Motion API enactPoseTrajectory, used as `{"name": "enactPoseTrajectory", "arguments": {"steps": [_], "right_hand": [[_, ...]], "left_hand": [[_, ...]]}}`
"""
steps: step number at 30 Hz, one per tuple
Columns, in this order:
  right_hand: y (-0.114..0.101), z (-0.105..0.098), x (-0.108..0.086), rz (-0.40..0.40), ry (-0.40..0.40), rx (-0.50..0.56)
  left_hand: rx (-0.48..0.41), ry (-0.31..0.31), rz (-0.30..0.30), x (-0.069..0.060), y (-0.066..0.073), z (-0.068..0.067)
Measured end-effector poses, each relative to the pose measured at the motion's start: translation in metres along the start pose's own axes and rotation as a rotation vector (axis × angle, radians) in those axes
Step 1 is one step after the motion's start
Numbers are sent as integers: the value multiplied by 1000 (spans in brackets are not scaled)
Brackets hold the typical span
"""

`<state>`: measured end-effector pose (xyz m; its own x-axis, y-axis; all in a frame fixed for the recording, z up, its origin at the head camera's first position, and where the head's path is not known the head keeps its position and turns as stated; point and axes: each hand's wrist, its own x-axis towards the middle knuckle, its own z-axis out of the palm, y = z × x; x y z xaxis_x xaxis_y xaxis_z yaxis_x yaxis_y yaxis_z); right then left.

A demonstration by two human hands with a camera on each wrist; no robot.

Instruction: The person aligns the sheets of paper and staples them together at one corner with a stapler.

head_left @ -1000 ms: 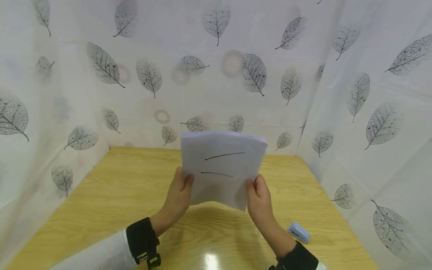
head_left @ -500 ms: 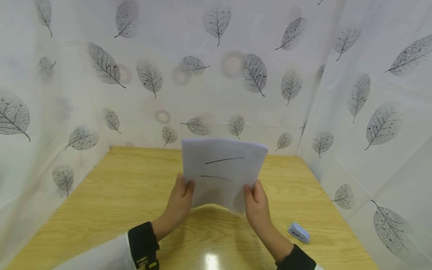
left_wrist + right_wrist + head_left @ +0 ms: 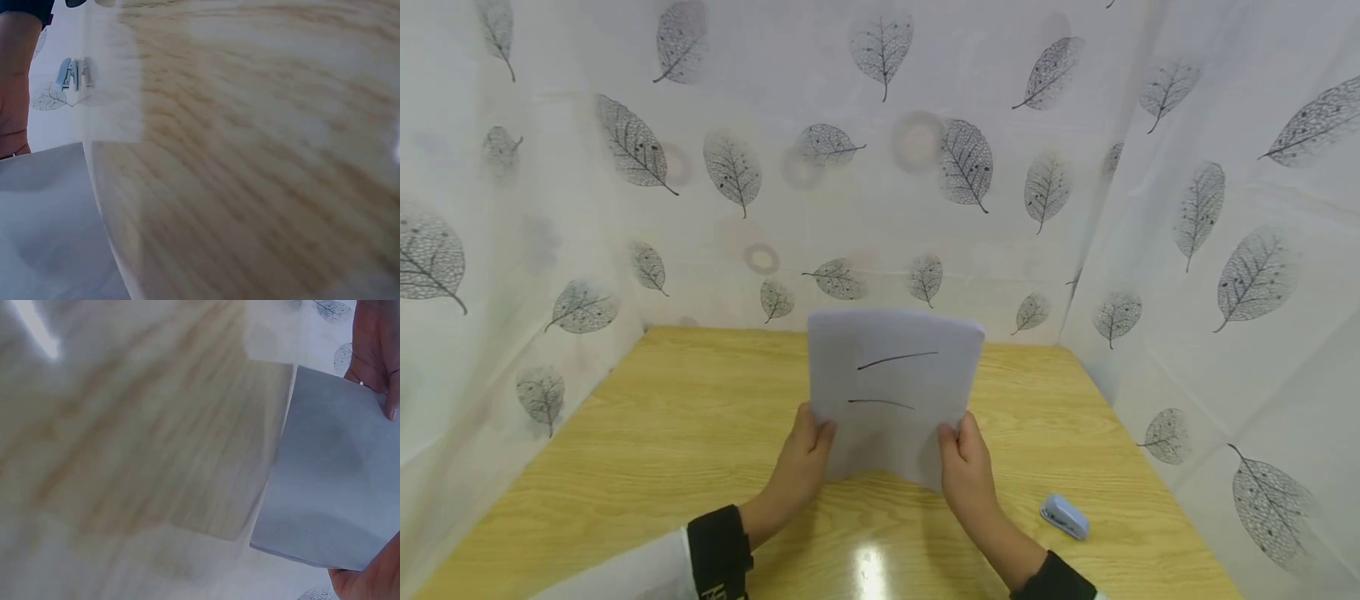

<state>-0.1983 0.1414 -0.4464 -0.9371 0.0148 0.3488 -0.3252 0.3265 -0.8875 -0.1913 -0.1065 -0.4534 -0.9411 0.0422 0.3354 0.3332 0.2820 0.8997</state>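
A stack of white paper (image 3: 891, 383) with two dark pen lines on its face stands nearly upright over the middle of the table. My left hand (image 3: 797, 462) grips its lower left edge, thumb on the near face. On the lower right edge my right hand (image 3: 967, 471) holds it the same way. The fingers behind the sheets are hidden. In the right wrist view the paper (image 3: 331, 469) bows slightly between both hands. The left wrist view shows only a corner of the paper (image 3: 50, 225) and part of the right hand (image 3: 12, 112).
A light blue stapler (image 3: 1064, 517) lies on the wooden table (image 3: 662, 417), right of my right forearm. White curtains (image 3: 880, 208) printed with grey leaves close off the back and both sides. A bright light reflection shows at the table's near middle.
Both hands have brought the paper stack down and a little nearer, its lower edge now close to the tabletop. The grip stays the same, and the stapler has not moved.
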Motion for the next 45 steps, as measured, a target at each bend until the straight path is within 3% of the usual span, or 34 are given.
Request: {"name": "enactPoseTrajectory", "arguments": {"steps": [5, 9, 13, 17, 21, 26, 30, 33, 37, 41, 45], "right_hand": [[-14, -8, 6, 26, 39, -111], [-28, -16, 11, 64, 10, -177], [-37, -19, 11, 135, -74, -263], [-37, -19, 8, 229, -190, -337], [-28, -16, 2, 299, -289, -367], [-15, -13, -8, 310, -372, -346], [-8, -12, -15, 333, -438, -368], [-3, -11, -17, 355, -463, -402], [4, -8, -19, 399, -456, -430], [8, -6, -21, 421, -442, -441], [7, -4, -21, 422, -446, -439]], "left_hand": [[48, -6, -68, 3, 15, -8], [106, -7, -173, 7, 28, -16], [134, -33, -281, 7, 37, -23], [196, -90, -334, -2, 38, -28], [223, -160, -332, -17, 30, -28], [256, -226, -304, -36, 17, -25], [340, -289, -261, -44, 10, -26], [433, -348, -276, -45, 6, -27], [691, -413, -314, -40, 9, -29], [996, -413, -207, -24, 14, -30], [1070, -423, -105, 7, 16, -22]]}}
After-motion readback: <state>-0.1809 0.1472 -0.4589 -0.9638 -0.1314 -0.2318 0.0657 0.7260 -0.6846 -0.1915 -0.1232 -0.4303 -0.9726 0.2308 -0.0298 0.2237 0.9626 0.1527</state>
